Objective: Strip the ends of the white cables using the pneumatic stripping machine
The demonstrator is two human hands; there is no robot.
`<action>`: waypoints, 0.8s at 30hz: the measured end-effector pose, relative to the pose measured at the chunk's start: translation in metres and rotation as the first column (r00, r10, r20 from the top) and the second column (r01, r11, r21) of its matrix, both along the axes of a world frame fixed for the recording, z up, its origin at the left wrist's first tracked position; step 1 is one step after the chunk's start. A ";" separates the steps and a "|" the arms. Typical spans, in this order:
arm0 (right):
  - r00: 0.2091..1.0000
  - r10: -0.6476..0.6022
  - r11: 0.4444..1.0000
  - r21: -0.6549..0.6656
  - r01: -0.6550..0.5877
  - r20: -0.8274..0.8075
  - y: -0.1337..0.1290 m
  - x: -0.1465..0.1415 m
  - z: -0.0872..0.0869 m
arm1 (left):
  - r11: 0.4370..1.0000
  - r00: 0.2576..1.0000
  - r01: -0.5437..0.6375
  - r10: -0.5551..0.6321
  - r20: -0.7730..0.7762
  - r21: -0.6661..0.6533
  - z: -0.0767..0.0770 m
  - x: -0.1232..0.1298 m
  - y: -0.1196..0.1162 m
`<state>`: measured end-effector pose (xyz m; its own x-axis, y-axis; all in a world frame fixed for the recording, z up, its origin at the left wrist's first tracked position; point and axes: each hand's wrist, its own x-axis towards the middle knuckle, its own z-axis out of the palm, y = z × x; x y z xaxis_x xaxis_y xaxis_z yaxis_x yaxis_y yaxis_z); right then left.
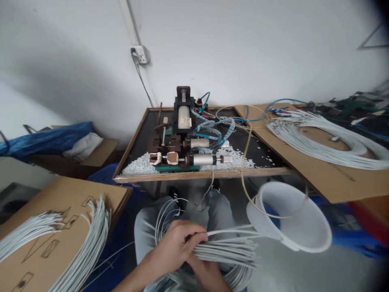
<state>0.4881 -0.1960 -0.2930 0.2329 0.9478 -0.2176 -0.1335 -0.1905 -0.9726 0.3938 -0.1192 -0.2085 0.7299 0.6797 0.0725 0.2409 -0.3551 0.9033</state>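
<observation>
A thick bundle of white wires (227, 249) lies across my lap, its cut ends spread toward the right. My left hand (179, 243) is closed over it, thumb and fingers around several wires near the top. Beneath the bundle, my right hand (205, 269) is wrapped around the wires from below; its fingers are mostly hidden. Loops of the same wire curve behind and under both hands. Beyond my knees stands a pneumatic wire-stripping machine (184, 134) with metal cylinders and blue hoses; neither hand touches it.
Small white scraps (136, 165) cover part of the wood-edged black tabletop (133, 140). A white bucket (291, 219) stands right of my legs. Coiled wires (328, 140) rest on cardboard at right, and more wire bundles (88, 247) on cardboard at left. A beige hose (244, 162) hangs over the table edge.
</observation>
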 end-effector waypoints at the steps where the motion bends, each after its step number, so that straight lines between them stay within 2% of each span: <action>1: 1.000 0.022 1.000 -0.004 -0.022 0.001 0.001 0.001 0.003 | 0.998 0.999 -0.033 0.034 0.019 -0.045 -0.001 -0.001 0.001; 3: 0.998 0.058 0.998 -0.013 -0.058 0.012 0.002 0.006 0.007 | 0.980 0.989 -0.119 0.132 0.073 -0.161 -0.005 -0.004 0.004; 6: 0.998 0.040 0.994 -0.105 -0.034 0.055 0.004 0.015 0.000 | 0.891 0.909 -0.275 0.364 0.206 -0.362 -0.014 -0.006 0.013; 8: 1.000 0.014 0.982 -0.188 -0.010 0.023 0.011 0.020 -0.011 | 0.817 0.792 -0.380 0.530 0.303 -0.435 -0.018 -0.008 0.024; 11: 0.991 0.034 0.978 -0.199 -0.060 -0.132 0.026 0.025 -0.028 | 0.711 0.586 -0.522 0.700 0.408 -0.471 -0.023 -0.013 0.045; 13: 0.984 0.039 0.978 -0.195 -0.073 -0.174 0.034 0.027 -0.036 | 0.663 0.494 -0.549 0.749 0.441 -0.510 -0.027 -0.017 0.058; 15: 0.981 0.034 0.977 -0.198 -0.073 -0.193 0.035 0.029 -0.039 | 0.638 0.452 -0.557 0.770 0.450 -0.532 -0.031 -0.020 0.067; 24: 0.973 0.053 0.977 -0.189 -0.097 -0.226 0.025 0.027 -0.035 | 0.573 0.397 -0.682 0.812 0.428 -0.455 -0.047 -0.026 0.073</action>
